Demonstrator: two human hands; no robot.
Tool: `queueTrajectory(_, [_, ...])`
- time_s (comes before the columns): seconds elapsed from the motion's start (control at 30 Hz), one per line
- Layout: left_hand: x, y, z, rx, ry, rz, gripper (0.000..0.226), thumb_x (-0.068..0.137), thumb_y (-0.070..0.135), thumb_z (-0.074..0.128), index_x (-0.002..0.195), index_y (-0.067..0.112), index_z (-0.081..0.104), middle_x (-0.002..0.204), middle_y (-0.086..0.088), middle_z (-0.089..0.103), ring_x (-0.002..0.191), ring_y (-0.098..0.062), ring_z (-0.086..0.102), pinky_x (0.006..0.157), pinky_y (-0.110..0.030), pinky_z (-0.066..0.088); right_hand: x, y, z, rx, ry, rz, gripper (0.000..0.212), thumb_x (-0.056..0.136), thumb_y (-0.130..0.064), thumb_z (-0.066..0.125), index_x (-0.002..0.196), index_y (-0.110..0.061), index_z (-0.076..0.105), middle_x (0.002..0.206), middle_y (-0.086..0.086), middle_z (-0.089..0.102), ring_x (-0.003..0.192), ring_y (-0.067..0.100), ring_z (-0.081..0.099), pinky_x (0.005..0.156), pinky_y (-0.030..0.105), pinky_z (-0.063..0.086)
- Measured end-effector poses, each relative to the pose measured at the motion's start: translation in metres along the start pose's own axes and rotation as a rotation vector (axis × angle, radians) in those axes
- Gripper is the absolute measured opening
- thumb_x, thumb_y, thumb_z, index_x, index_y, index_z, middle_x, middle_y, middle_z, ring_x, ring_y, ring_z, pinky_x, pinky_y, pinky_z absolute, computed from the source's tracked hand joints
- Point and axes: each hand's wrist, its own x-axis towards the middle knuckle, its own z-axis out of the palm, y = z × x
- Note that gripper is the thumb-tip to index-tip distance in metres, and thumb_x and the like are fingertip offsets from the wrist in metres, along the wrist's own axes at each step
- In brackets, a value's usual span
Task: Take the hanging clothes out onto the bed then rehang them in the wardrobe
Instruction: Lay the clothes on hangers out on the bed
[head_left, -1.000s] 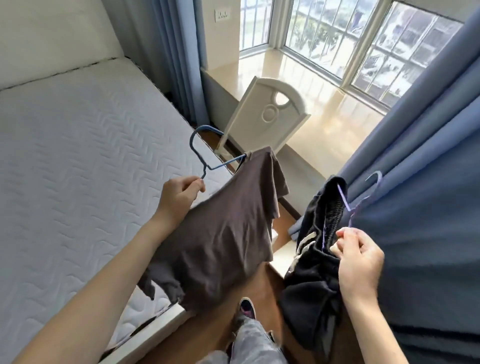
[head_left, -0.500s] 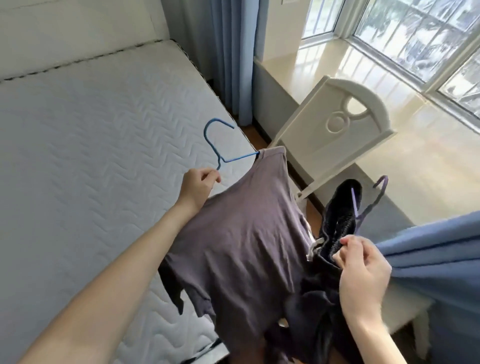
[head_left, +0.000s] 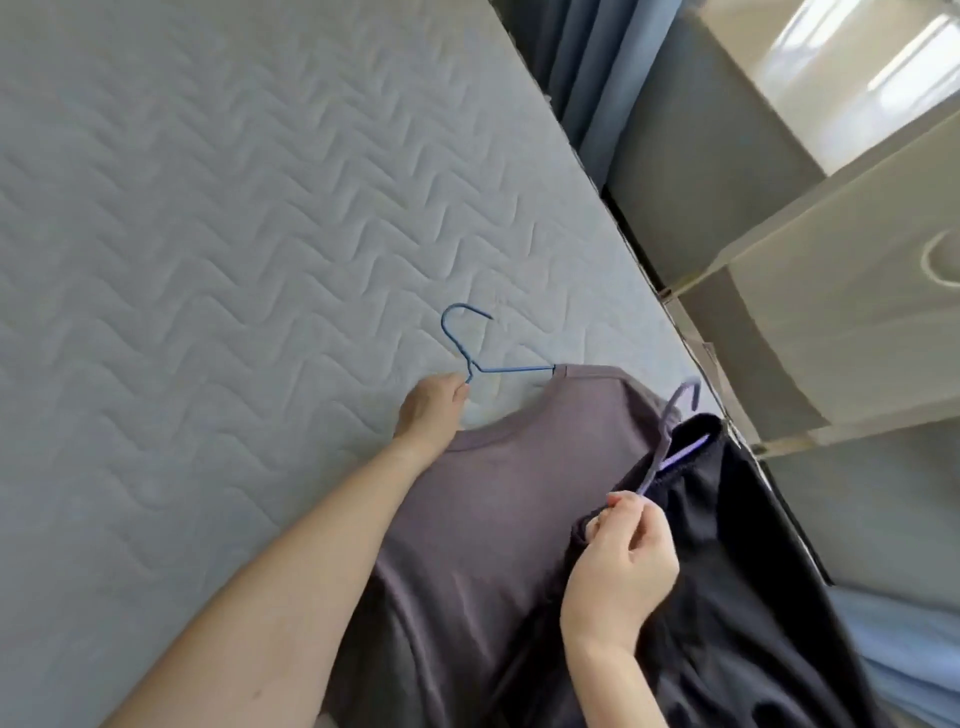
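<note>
We see the quilted mattress of the bed (head_left: 218, 249) filling most of the view, its left and near parts cut off by the frame. Along its right edge a blue curtain (head_left: 582, 88) hangs, and beyond it a pale chair back (head_left: 841, 312) leans, cropped at the right so that only part of a ring motif shows. Over the near right part of the mattress lies the grey T-shirt (head_left: 498, 519); whether it rests fully on the bed or partly hangs we cannot tell, and its lower hem runs out of frame. To its right, near the bed's right edge, is the black garment (head_left: 753, 587), its shape hard to read in the folds, its lower part also cut off. Our left hand (head_left: 428, 410) is closed, fingertips pinched on the neck of the blue wire hanger (head_left: 470, 343), whose one arm disappears into the T-shirt's collar; the hook stands over the mattress. Our right hand (head_left: 621, 566) is curled, thumb and forefinger clamped on the stem of the purple hanger (head_left: 670, 431), whose bar is mostly buried in the black garment's waistband.
</note>
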Motion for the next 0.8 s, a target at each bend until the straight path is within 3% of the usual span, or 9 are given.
queueTrajectory(0.07, [0.013,-0.034,0.026,0.04,0.044,0.064,0.026,0.092,0.019,0.052,0.079,0.002,0.067,0.086,-0.015,0.064,0.088,-0.032,0.058,0.073,-0.04,0.044,-0.005,0.027,0.029,-0.032,0.004,-0.005,0.026,0.097,-0.015,0.044,0.075,-0.016,0.057,0.054,-0.002,0.051,0.054,0.016,0.046,0.057,0.027,0.04])
queueTrajectory(0.2, [0.018,-0.071,0.058,0.007,0.346,0.196,0.013,0.081,0.015,0.068,0.073,0.005,0.071,0.076,-0.011,0.063,0.077,-0.019,0.051,0.071,-0.029,0.042,-0.009,0.058,0.064,-0.049,-0.003,-0.042,0.024,0.097,-0.012,0.044,0.077,-0.013,0.057,0.055,0.003,0.049,0.05,0.008,0.043,0.051,0.015,0.037])
queueTrajectory(0.27, [0.021,-0.076,0.061,-0.027,0.378,0.239,0.011,0.08,0.014,0.071,0.073,0.005,0.07,0.075,-0.009,0.062,0.075,-0.02,0.053,0.071,-0.03,0.045,-0.008,0.064,0.071,-0.065,-0.007,-0.05,0.023,0.097,-0.011,0.044,0.078,-0.008,0.057,0.054,0.002,0.048,0.049,0.007,0.042,0.051,0.013,0.037])
queueTrajectory(0.47, [0.024,-0.08,0.058,-0.061,0.324,0.237,0.014,0.079,0.019,0.071,0.073,0.007,0.065,0.075,-0.007,0.062,0.074,-0.026,0.059,0.072,-0.035,0.049,-0.01,0.062,0.064,-0.067,-0.002,-0.029,0.024,0.098,-0.009,0.043,0.079,-0.008,0.057,0.053,-0.004,0.049,0.049,0.007,0.042,0.051,0.015,0.037])
queueTrajectory(0.6, [0.022,-0.074,0.049,0.022,0.24,0.268,0.018,0.082,0.02,0.066,0.069,0.008,0.063,0.074,-0.008,0.06,0.07,-0.03,0.056,0.069,-0.037,0.045,-0.016,0.046,0.036,-0.044,-0.001,-0.036,0.025,0.096,-0.02,0.044,0.075,-0.014,0.056,0.05,-0.003,0.048,0.048,0.011,0.041,0.052,0.022,0.038])
queueTrajectory(0.7, [0.019,-0.056,0.034,0.063,0.091,0.15,0.019,0.081,0.023,0.066,0.072,0.007,0.061,0.079,-0.011,0.059,0.077,-0.032,0.056,0.072,-0.042,0.047,-0.016,0.021,-0.005,0.012,0.018,-0.042,0.029,0.099,-0.009,0.045,0.072,-0.012,0.056,0.047,-0.003,0.044,0.047,0.011,0.038,0.05,0.021,0.035])
queueTrajectory(0.8, [-0.006,-0.019,0.003,0.006,-0.014,-0.033,0.028,0.076,0.04,0.057,0.08,0.013,0.064,0.091,-0.008,0.063,0.091,-0.029,0.06,0.078,-0.036,0.049,-0.017,-0.013,-0.056,0.064,0.02,-0.068,0.032,0.097,0.0,0.044,0.069,-0.007,0.057,0.043,-0.002,0.044,0.043,0.009,0.037,0.046,0.017,0.033])
